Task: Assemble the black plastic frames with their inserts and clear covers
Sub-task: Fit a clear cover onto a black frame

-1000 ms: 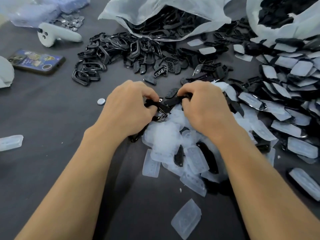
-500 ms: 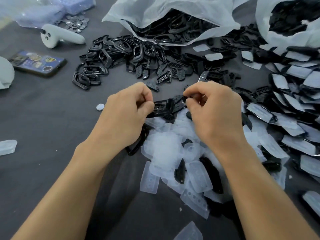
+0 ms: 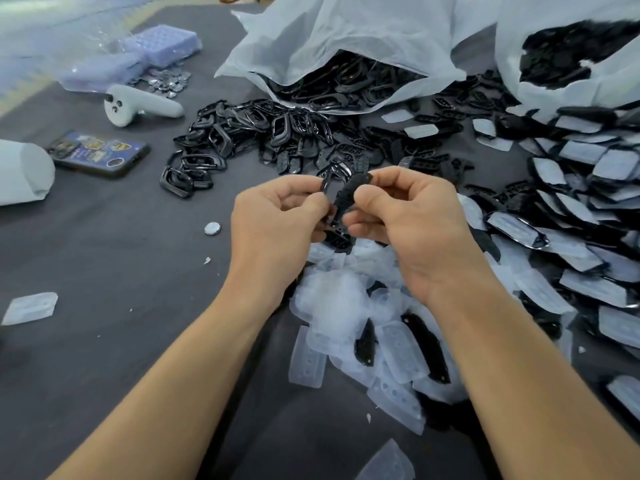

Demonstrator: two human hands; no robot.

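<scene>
Head: frame [image 3: 347, 195] between fingers [image 3: 374, 199] (above clear covers [image 3: 332, 299])

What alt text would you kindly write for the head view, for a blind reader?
The left hand and right hand pinch a black frame and insert together above a pile of clear covers on a dark table; loose black frames and open bags lie beyond.

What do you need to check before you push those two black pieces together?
1. The left hand grips the black frame: ok.
2. The right hand pinches the black insert: ok.
3. Insert lined up with the frame's opening: cannot tell, fingers hide the joint.
4. The clear covers are ready for afterwards: ok, piled under the hands.
5. More spare frames nearby: ok, heaped beyond the hands.
</scene>
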